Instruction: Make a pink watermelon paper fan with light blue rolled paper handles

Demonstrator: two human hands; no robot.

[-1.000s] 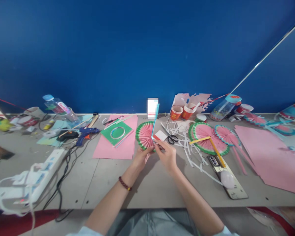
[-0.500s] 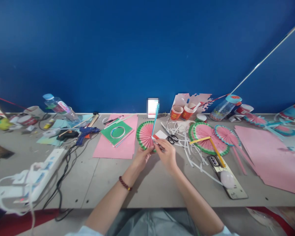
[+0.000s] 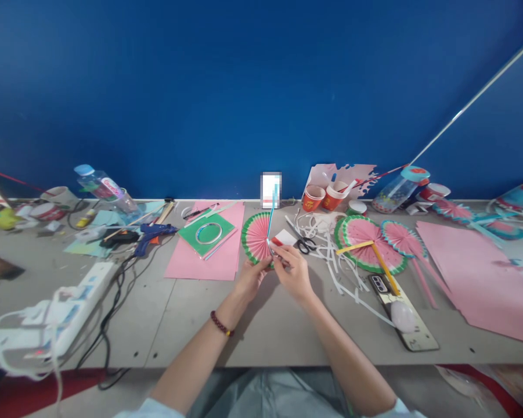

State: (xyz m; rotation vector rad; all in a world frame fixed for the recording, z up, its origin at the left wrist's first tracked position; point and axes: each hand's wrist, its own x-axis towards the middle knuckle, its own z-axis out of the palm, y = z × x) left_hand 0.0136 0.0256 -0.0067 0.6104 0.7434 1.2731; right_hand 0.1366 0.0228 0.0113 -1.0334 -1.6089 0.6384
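A pleated paper fan (image 3: pixel 255 237), pink with a green rim like a watermelon slice, is held up above the table. My left hand (image 3: pixel 250 280) grips its lower edge between thumb and fingers. At the fan's right side, the fingers of my right hand (image 3: pixel 294 271) are pinched together on the lower end of a thin blue-and-white strip (image 3: pixel 270 224). This strip runs upward from the fingertips along the fan's straight edge. Its exact join with the fan is hidden by my fingers. Behind my right hand lie a red-and-white card (image 3: pixel 284 237) and black-handled scissors (image 3: pixel 306 246).
To the left are pink sheets (image 3: pixel 204 270) with a tape roll (image 3: pixel 208 233), a blue glue gun (image 3: pixel 152 233) and a power strip (image 3: pixel 85 302). On the right are white paper strips (image 3: pixel 334 267), finished watermelon fans (image 3: pixel 361 238), a phone (image 3: pixel 411 325) and paper cups (image 3: pixel 313 198).
My right hand has shifted very slightly left. The blue-and-white strip has moved a little left with it, while my left hand and the fan stay nearly still.
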